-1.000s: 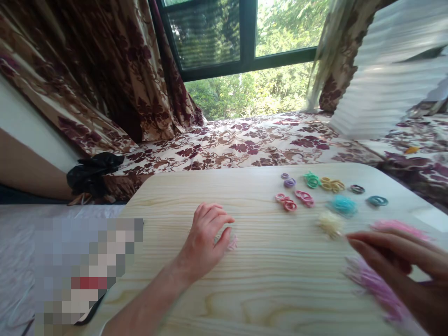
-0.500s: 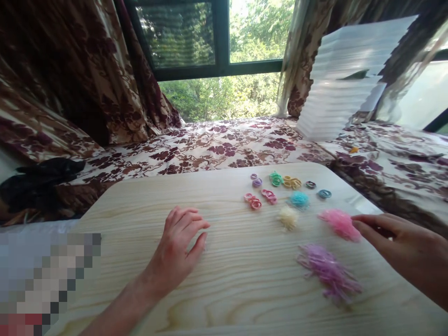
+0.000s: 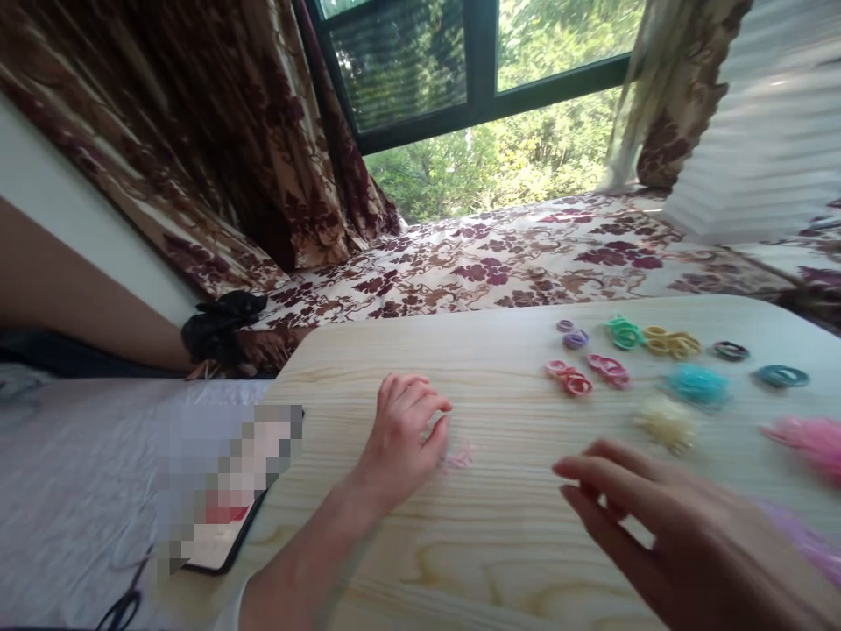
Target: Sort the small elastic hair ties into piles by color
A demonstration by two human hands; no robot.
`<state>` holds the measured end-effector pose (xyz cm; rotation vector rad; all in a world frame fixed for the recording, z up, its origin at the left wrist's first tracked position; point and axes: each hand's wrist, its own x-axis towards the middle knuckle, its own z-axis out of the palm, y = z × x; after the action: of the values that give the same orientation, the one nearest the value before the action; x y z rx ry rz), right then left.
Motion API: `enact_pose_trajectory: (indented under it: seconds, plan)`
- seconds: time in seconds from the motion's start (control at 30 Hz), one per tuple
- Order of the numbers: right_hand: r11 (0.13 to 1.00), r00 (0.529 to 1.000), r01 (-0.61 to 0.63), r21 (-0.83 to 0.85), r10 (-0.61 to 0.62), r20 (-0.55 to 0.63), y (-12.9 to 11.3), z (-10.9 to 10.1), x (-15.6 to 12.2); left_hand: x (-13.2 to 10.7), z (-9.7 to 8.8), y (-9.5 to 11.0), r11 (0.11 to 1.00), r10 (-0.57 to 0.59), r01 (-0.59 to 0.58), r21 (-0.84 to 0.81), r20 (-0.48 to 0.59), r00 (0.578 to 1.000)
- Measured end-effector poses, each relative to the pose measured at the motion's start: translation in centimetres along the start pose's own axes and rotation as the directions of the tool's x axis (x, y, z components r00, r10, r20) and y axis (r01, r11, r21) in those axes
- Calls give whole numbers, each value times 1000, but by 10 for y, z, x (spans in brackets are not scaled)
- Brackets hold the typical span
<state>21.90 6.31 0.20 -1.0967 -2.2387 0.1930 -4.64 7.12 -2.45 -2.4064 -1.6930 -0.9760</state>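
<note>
My left hand [image 3: 404,438] rests on a light wooden board [image 3: 499,543], its fingers curled loosely and apart, with a few tiny pink elastic bands [image 3: 460,456] just beside its thumb. My right hand [image 3: 663,526] hovers above the board at the lower right with its fingers stretched out, empty. Farther back lie small piles of coloured hair bands: pink rings [image 3: 570,379], green [image 3: 623,331], yellow [image 3: 671,342], purple [image 3: 574,336], a teal clump [image 3: 697,384], a cream clump [image 3: 667,422] and a pink clump [image 3: 808,436].
A flowered cover [image 3: 499,263] spreads behind the board under a window [image 3: 473,79] with patterned curtains. A black scrunchie [image 3: 220,324] lies at the left, and a phone-like flat object [image 3: 216,552] sits at the board's left edge. White pleated material [image 3: 762,149] stands at the right.
My right hand has moved leftwards across the board, from beside the pink clump toward the middle. The view has swung left. My left hand has stayed in place.
</note>
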Motion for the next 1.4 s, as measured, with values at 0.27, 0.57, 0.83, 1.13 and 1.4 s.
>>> enact_pose_trajectory:
  seconds: [0.27, 0.57, 0.83, 1.13, 1.4]
  plan:
    - [1000, 937, -1, -14, 5, 349, -18, 53, 46, -2, -8, 0, 998, -27, 31, -52, 75, 997]
    - [998, 970, 30, 58, -43, 241, -18, 69, 39, -3, -15, 2, 998, -24, 34, -58, 177, 984]
    - [997, 977, 60, 43, -68, 201, -15, 73, 37, -3, -22, 2, 995, 38, -12, -95, 271, 962]
    - [998, 967, 40, 48, -51, 248, -17, 70, 36, -3, -24, 6, 993, 42, -3, -122, 319, 947]
    - [998, 973, 36, 43, -44, 228, -17, 71, 36, -3, -23, 3, 990, 32, 11, -139, 301, 953]
